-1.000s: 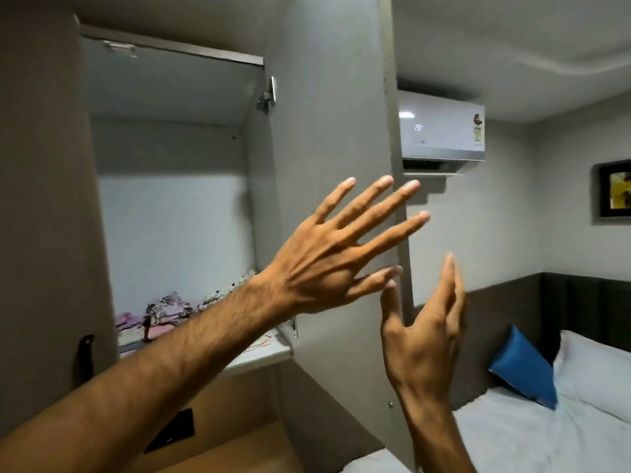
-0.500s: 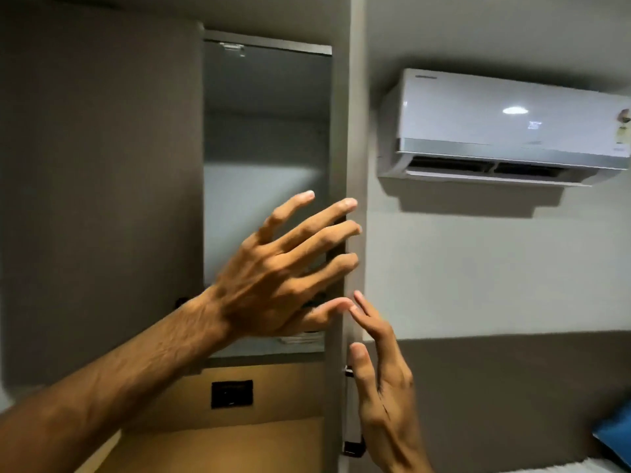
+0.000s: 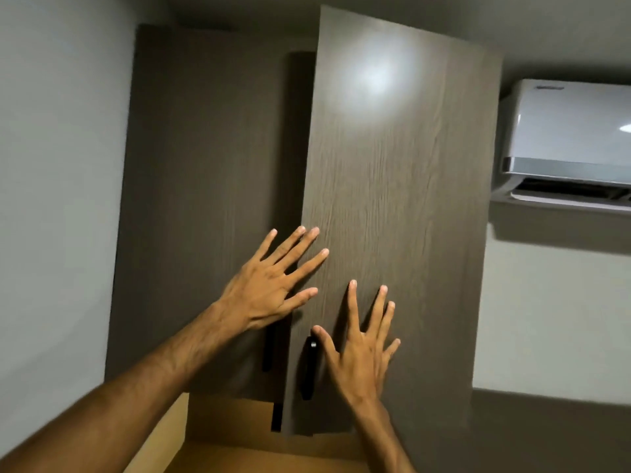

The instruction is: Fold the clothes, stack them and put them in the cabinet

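Both hands lie spread flat on the front of the right cabinet door, gripping nothing; the right hand presses low, just beside the dark handle at the door's free left edge, while the left hand reaches only its fingertips across that edge; the door runs tall and upright, standing a little proud of the left door, so the closing push goes straight inward; the clothes are hidden, presumably shut inside the cabinet
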